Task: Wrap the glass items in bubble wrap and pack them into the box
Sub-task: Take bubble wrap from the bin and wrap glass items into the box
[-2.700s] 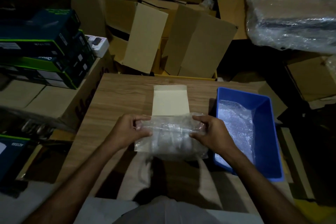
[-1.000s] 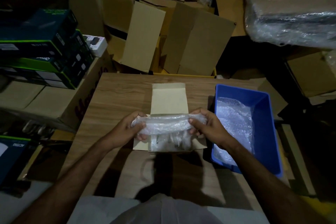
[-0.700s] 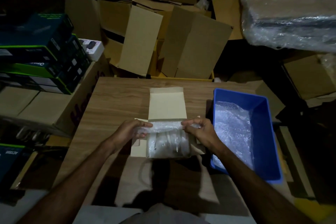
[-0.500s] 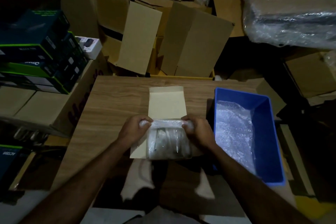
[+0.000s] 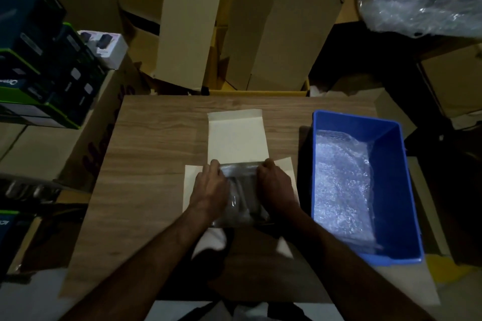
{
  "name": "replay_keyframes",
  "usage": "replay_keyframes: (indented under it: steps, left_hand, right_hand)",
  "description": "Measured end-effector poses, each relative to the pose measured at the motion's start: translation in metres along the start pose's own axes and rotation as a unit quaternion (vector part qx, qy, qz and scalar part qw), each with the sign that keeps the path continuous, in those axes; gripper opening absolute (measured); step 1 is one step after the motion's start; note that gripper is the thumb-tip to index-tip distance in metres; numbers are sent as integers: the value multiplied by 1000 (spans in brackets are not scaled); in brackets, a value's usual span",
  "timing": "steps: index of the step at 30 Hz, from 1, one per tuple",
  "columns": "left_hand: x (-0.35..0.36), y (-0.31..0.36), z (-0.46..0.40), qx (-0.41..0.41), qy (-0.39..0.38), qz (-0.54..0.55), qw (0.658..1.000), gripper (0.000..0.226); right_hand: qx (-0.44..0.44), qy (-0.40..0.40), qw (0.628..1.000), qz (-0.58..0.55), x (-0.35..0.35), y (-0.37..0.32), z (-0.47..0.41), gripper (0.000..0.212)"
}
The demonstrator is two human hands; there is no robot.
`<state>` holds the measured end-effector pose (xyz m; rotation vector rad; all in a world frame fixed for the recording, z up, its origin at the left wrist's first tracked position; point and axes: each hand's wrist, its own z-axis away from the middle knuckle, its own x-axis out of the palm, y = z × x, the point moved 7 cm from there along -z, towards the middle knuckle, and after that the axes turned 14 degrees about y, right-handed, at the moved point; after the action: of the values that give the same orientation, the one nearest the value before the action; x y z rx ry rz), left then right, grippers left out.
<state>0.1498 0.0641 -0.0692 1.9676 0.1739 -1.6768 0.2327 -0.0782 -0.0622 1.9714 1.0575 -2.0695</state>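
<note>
Stacked cardboard cartons surround the wooden table (image 5: 161,138). Since a second ago the bubble-wrapped glass bundle (image 5: 241,195) has dropped into the small open box (image 5: 236,135); left hand (image 5: 210,187) and right hand (image 5: 275,187) press it down with curled fingers. Flap closing likely follows

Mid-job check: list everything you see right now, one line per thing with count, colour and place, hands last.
bubble-wrapped bundle: one, clear, in the small box between both hands
small box: one, cream, flaps open, table centre
table: one, wood grain, underneath
blue bin: one, right on table
bubble wrap sheets: clear, inside the bin, count unclear
cardboard cartons: several, brown, behind table
retail boxes: stack, dark with green, far left
left hand: pressing bundle's left side
right hand: pressing bundle's right side
</note>
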Motion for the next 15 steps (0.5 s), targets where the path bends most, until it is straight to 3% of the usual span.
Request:
replay_keyframes:
  steps: [2, 5, 8, 15]
  left_hand:
    - [3, 3, 5, -11, -37, 23, 999, 32]
    - [10, 7, 7, -24, -120, 58, 991, 67]
    - [17, 14, 10, -30, -223, 46, 973, 95]
    - [32, 7, 4, -61, -290, 106, 949, 101]
  right_hand:
    - [33, -25, 999, -23, 1, -1, 6, 29]
    - [-30, -105, 992, 55, 2, -16, 12, 56]
    - [-71, -126, 982, 117, 11, -18, 17, 82]
    - [-53, -155, 983, 80, 27, -11, 18, 88]
